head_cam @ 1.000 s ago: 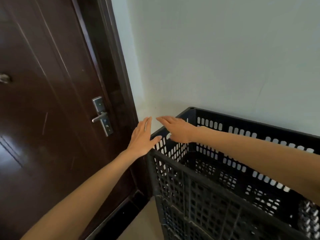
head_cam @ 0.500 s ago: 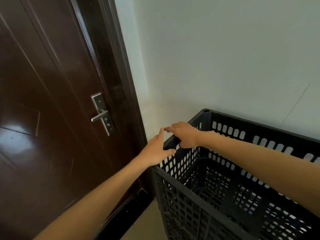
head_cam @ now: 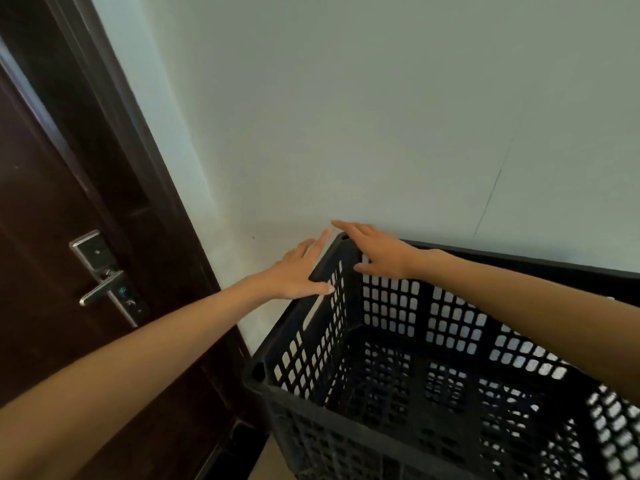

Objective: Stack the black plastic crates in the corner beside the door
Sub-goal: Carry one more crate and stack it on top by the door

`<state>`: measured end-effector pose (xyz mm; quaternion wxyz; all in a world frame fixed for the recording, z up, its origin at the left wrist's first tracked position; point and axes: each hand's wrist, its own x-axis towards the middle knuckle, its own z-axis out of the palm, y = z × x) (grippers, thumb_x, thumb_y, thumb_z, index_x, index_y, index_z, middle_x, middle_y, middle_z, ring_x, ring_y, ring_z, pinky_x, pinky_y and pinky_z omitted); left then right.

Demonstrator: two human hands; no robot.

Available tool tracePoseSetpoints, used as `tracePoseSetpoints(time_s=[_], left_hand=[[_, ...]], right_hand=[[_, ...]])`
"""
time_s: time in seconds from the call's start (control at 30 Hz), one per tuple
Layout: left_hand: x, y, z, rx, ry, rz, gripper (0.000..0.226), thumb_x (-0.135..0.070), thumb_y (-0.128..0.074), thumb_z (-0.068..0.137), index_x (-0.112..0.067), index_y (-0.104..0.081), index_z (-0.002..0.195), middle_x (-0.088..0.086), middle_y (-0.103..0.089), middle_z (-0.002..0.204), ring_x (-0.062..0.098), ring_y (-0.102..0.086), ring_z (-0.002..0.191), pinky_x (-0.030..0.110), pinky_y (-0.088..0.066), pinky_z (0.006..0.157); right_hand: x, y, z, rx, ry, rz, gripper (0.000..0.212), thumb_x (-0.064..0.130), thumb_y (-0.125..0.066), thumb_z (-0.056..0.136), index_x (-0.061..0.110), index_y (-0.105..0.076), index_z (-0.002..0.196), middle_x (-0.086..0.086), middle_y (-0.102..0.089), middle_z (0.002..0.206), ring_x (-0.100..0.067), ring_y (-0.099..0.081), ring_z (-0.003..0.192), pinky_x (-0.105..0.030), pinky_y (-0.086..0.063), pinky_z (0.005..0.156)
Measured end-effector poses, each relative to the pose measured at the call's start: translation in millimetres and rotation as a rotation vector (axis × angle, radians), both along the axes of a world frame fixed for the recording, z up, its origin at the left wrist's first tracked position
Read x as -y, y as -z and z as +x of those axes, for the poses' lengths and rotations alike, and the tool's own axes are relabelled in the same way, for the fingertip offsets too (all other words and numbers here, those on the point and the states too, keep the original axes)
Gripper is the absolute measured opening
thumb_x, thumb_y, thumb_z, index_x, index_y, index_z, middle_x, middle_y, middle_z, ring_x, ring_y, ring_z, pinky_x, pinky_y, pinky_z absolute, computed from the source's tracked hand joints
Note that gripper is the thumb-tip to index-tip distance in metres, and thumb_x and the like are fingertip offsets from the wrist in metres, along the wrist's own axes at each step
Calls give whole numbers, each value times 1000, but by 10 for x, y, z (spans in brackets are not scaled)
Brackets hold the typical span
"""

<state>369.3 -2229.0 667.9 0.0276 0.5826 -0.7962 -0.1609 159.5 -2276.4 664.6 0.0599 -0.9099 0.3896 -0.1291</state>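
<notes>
1. Black crate (head_cam: 398,368) stands in the corner against the pale wall (head_cam: 346,116), beside the dark door (head_cam: 52,237).
2. Left hand (head_cam: 298,271): fingers spread flat, resting on the crate's left rim (gripping nothing).
3. Right hand (head_cam: 381,251): splayed flat over the far corner.

We are showing two bare forearms with no sleeves reaching into view. Our left hand (head_cam: 294,271) and right hand (head_cam: 379,251) are wearing no gloves, rings, watch or bands. Our nails are looking short and plain.
</notes>
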Motion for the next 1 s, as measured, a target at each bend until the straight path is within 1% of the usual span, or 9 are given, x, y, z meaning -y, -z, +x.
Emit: tracePoseSetpoints(time_s=[0.07, 0.17, 0.33, 0.4, 0.47, 0.57, 0.7, 0.8, 1.0], left_hand=[[245, -31, -91, -11, 57, -27, 110, -50, -64, 87, -44, 28, 146, 6, 14, 164, 34, 5, 151, 58, -14, 120], [548, -45, -234, -28, 89, -19, 110, -46, -66, 87, -42, 26, 147, 6, 17, 163, 36, 7, 151, 58, -11, 120], [907, 77, -444, 92, 294, -114, 103, -41, -64, 89, -35, 17, 153, 6, 7, 164, 30, 0, 152, 50, -14, 122], [1018, 163, -530, 147, 375, -175, 100, -42, -62, 90, -30, 13, 155, 8, -1, 164, 29, -4, 151, 45, -15, 121], [1101, 259, -614, 185, 436, -252, 94, -44, -58, 91, -28, 8, 156, 9, -9, 163, 28, -10, 150, 43, -15, 120], [1211, 373, -676, 216, 531, -322, 91, -50, -54, 91, -28, 7, 156, 6, -16, 162, 26, -18, 148, 42, -16, 120], [1307, 441, -665, 234, 558, -327, 97, -56, -56, 86, -30, 7, 155, 5, -19, 162, 27, -23, 147, 44, -20, 118], [1322, 453, -683, 251, 561, -325, 101, -59, -59, 83, -31, 6, 154, 6, -20, 161, 27, -24, 146, 45, -21, 117], [1301, 452, -688, 304, 553, -329, 105, -58, -61, 81, -30, 9, 154, 8, -20, 160, 29, -24, 146, 45, -20, 117]], right_hand=[[128, 5, -277, -11, 126, -14, 84, 20, -63, 87, 29, -10, 152, -7, -31, 153, -28, -31, 139, -45, -30, 112], [261, 72, -550, -52, 251, -14, 74, 23, -63, 87, 27, -21, 148, -6, -41, 146, -27, -38, 134, -44, -34, 110], [348, 265, -819, -165, 338, 46, 63, 33, -60, 90, 25, -29, 143, -4, -48, 139, -24, -48, 124, -42, -42, 102], [351, 322, -882, -189, 340, 30, 56, 37, -58, 90, 25, -33, 139, -1, -54, 132, -22, -54, 116, -41, -47, 94], [361, 368, -910, -197, 336, -16, 50, 42, -56, 90, 28, -35, 133, 2, -59, 126, -21, -59, 108, -38, -49, 81], [394, 436, -905, -174, 341, -104, 46, 46, -56, 88, 31, -37, 128, 7, -61, 120, -19, -62, 100, -31, -42, 68], [423, 470, -899, -147, 355, -121, 44, 49, -57, 87, 33, -41, 124, 11, -63, 112, -16, -62, 96, -29, -39, 67], [398, 471, -897, -131, 388, -124, 41, 49, -59, 86, 34, -42, 121, 11, -64, 109, -16, -62, 95, -30, -40, 68], [296, 444, -851, -159, 449, -131, 46, 49, -59, 86, 33, -40, 125, 8, -64, 112, -19, -62, 98, -32, -41, 70]])
